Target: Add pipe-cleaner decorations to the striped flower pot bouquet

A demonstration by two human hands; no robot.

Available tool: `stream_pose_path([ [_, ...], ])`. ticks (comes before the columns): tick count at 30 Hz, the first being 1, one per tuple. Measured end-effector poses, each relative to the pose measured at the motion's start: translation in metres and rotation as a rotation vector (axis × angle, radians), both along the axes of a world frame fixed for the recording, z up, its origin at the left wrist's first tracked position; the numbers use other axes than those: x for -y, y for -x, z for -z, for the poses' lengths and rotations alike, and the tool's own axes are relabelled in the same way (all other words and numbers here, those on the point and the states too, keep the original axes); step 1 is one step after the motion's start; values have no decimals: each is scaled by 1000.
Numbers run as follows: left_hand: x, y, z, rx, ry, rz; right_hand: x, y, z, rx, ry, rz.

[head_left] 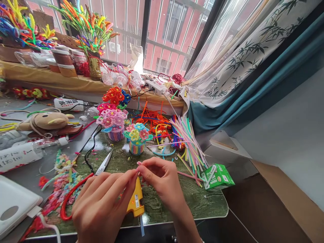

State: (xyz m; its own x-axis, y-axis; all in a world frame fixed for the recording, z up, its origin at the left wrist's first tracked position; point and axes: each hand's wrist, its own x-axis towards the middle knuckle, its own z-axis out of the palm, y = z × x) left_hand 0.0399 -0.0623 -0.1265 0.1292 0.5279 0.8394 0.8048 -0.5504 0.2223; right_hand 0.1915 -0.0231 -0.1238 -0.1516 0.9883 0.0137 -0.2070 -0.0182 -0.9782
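My left hand [103, 199] and my right hand [164, 179] meet fingertip to fingertip above the table. Both are pinched closed around something tiny, mostly covered by the fingers; a bit of pink shows there. Under them lies a yellow hot glue gun [138, 204], partly hidden by my left hand, with a clear glue stick [142, 226] poking out of its back. Scissors [104, 164] with a red handle lie to the left, partly behind my left hand. Just beyond the hands stands a small striped pot [137, 147] of pastel pipe-cleaner flowers.
A larger pot of pink flowers [112, 119] stands behind. To the right lie a bundle of pipe cleaners [188, 141] and a green box [219, 177]. Flower scraps [63, 182], a plastic bottle [22, 155] and a white device [17, 202] crowd the left. A power strip [155, 87] sits on the sill.
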Motion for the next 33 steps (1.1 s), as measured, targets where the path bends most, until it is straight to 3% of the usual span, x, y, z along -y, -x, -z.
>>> stream_pose_path([
  [9, -2, 3, 5, -20, -12, -21, -2, -3, 0, 139, -89, -14],
  [14, -4, 8, 2, -35, 20, 60, -7, -9, -5, 205, -138, -85],
  [22, -14, 21, -18, -171, 54, 216, -20, -25, -20, 217, -75, -327],
  [27, -20, 30, -24, -261, 126, 337, -27, -31, -27, 156, 46, -522],
  [33, -18, 31, -24, -218, 131, 357, -30, -32, -27, 105, 94, -567],
])
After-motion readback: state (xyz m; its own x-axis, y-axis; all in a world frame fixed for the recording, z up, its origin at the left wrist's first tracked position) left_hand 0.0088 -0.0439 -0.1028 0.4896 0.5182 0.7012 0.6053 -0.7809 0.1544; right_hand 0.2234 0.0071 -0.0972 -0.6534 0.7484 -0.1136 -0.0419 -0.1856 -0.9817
